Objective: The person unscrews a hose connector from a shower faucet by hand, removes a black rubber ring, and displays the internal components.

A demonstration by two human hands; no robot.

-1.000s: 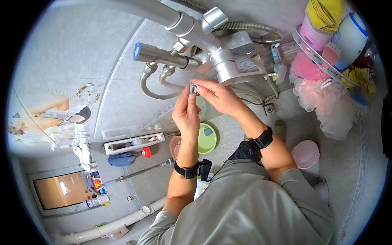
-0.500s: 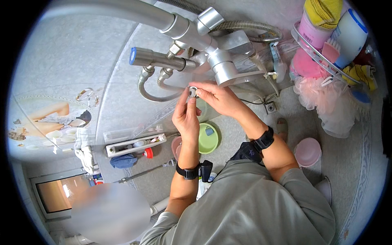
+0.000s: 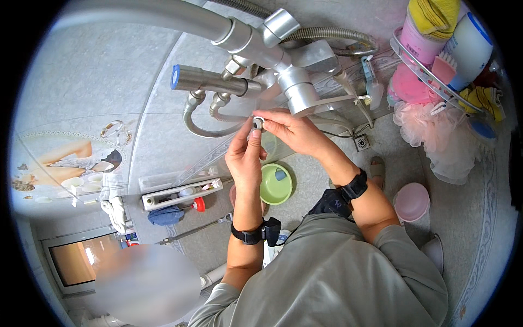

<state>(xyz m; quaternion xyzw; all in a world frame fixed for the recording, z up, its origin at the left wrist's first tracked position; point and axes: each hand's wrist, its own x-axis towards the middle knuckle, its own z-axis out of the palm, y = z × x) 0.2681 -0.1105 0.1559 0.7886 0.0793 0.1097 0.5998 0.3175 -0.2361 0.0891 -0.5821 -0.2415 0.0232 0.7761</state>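
Note:
Both hands meet below the metal pipework, around a small round metal fitting point(image 3: 259, 123) with a pale rim and a hollow middle. My left hand point(image 3: 245, 161) is closed on its near side, thumb against the fitting and fingers behind it. From the right, my right hand point(image 3: 294, 132) pinches the fitting's edge between thumb and fingers. Just above the hands are a steel cylinder point(image 3: 210, 80) with a blue end cap and a silver shower mixer point(image 3: 297, 90). Bent metal hoses point(image 3: 189, 117) hang from the cylinder. My fingers cover part of the fitting.
A wire corner shelf point(image 3: 422, 71) at the right carries bottles and yellow cloths, with a pink bath puff point(image 3: 430, 133) hanging below. On the floor stand a green basin point(image 3: 272, 199) and a pink basin point(image 3: 412, 203). A white rack point(image 3: 150, 203) lies along the left wall.
My left hand has shifted slightly left and toward me. The right hand stays nearly in place, and the fitting remains between the fingers, barely moved.

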